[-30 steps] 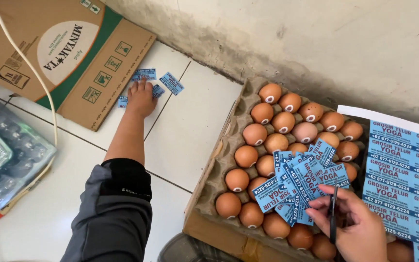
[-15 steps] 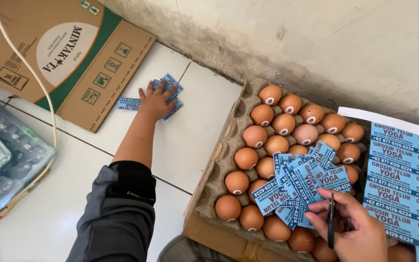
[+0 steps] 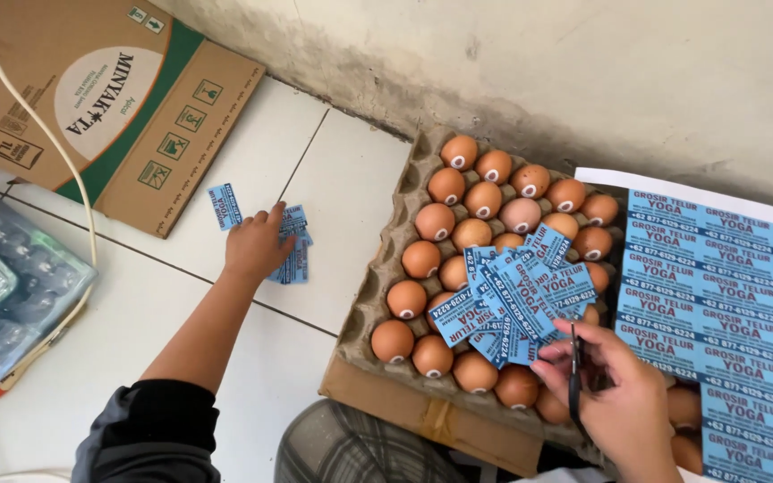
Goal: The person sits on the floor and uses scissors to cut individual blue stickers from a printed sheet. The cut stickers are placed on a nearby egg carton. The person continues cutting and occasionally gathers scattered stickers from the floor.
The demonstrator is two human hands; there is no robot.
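Blue paper labels (image 3: 290,253) lie on the white floor tile (image 3: 351,188) under the flat, open left hand (image 3: 257,246), light, limp, best pinched at an edge, while the right hand (image 3: 615,402) grips dark scissors (image 3: 574,367) beside the egg tray (image 3: 404,215)

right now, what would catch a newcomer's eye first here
The tray of brown eggs at centre right, with cut blue slips piled on it. The right hand holds dark scissors at its near edge, beside an uncut blue printed sheet. The left hand rests on more slips on the white tiled floor.
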